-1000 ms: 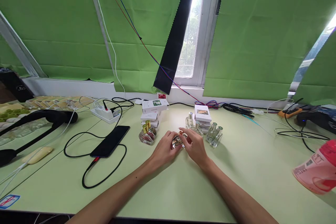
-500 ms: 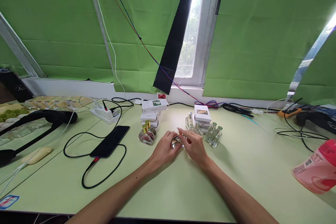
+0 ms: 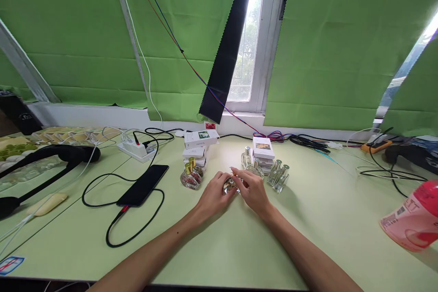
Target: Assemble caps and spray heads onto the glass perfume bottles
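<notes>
A clear glass perfume bottle [image 3: 230, 185] stands on the table between my hands, its top largely hidden by fingers. My left hand [image 3: 216, 189] is curled round the bottle's left side. From the right, my right hand [image 3: 252, 189] closes over its neck and top with thumb and fingers. Left of them stand round perfume bottles with gold caps [image 3: 189, 176]. Just beyond my right hand are clear perfume bottles with silver caps [image 3: 247, 157], and to its right slim glass spray bottles [image 3: 280, 177].
White boxes are stacked behind the bottles, on the left [image 3: 201, 137] and right [image 3: 263, 147]. A phone [image 3: 143, 185] with a looping black cable lies left, near a power strip [image 3: 135, 149]. A pink canister [image 3: 412, 219] stands far right. Cables [image 3: 308, 142] run along the wall.
Both hands keep their hold on the bottle with no visible movement. Only the camera view has shifted very slightly.
</notes>
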A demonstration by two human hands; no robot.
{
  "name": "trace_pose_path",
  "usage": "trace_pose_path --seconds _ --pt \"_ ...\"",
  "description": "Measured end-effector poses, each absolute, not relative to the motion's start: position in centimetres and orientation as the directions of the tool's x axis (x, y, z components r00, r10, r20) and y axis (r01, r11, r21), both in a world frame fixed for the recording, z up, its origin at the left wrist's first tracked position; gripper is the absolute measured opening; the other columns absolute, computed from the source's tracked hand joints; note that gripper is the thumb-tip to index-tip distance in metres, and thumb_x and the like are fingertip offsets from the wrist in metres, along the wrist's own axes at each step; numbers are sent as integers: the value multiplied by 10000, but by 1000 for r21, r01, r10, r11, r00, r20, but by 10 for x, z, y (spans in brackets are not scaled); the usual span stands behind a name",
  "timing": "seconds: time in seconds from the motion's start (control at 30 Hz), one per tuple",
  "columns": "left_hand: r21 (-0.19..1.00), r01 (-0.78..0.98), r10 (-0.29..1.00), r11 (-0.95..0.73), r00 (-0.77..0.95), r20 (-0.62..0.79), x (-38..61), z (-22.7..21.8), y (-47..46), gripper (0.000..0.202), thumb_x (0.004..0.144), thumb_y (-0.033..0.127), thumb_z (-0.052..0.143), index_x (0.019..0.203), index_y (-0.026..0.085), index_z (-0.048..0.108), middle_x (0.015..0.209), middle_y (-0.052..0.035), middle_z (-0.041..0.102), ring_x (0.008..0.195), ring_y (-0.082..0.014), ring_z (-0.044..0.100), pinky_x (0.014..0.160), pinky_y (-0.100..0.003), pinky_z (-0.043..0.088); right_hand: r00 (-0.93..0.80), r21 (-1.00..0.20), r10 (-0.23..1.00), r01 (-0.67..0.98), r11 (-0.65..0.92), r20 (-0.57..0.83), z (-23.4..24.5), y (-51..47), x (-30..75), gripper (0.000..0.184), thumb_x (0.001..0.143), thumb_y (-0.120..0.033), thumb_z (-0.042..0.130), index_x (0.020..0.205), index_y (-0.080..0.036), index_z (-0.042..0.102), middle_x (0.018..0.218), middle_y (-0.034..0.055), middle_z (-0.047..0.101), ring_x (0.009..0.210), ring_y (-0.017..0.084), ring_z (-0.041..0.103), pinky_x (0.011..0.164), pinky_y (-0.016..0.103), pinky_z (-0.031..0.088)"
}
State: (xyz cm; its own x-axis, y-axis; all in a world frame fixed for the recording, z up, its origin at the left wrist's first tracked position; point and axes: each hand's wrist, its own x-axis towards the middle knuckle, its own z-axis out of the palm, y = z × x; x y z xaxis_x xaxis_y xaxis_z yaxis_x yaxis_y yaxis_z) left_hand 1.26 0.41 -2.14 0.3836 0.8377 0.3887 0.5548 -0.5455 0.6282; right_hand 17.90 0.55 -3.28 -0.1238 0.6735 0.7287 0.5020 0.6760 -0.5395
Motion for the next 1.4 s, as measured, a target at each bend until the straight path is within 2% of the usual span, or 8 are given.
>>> trace_pose_path --seconds 0.6,0.87,1.07,1.17,1.4 --pt "626 555 836 -548 387 389 12 -20 3 184 958 355 566 1048 208 632 972 -43 578 749 -176 570 653 -302 458 -122 -539 672 502 676 730 -33 4 179 301 999 -261 566 1265 -239 704 989 51 777 659 151 655 630 272 529" --pt "614 558 830 -558 364 423 12 -19 4 189 951 351 592 1074 212 626 992 -31 594 720 -156 567 651 -298 443 -75 -568 689 507 649 720 -36 6 179 347 981 -281 587 1314 -220 666 931 40 771 534 119 551 596 261 508" --pt "621 566 839 -542 324 437 13 -14 1 207 948 370 599 1080 211 616 1000 -35 608 782 -176 586 637 -288 443 -43 -626 726 474 619 686 -36 5 177 339 966 -305 604 1280 -197 674 957 52 776 528 118 548 617 272 523" --pt "614 583 843 -532 295 450 13 -13 1 231 937 383 618 1088 210 600 1015 -33 613 756 -168 585 653 -296 454 -30 -642 739 472 604 674 -36 5 176 324 960 -307 609 1255 -194 680 953 51 773 528 120 553 611 273 519" --pt "584 604 825 -543 256 504 13 -13 3 283 895 316 655 1140 204 569 1075 -54 621 754 -166 593 707 -320 494 -13 -637 741 500 586 671 -36 4 173 291 966 -305 592 1219 -193 682 949 48 762 530 125 558 598 278 503"
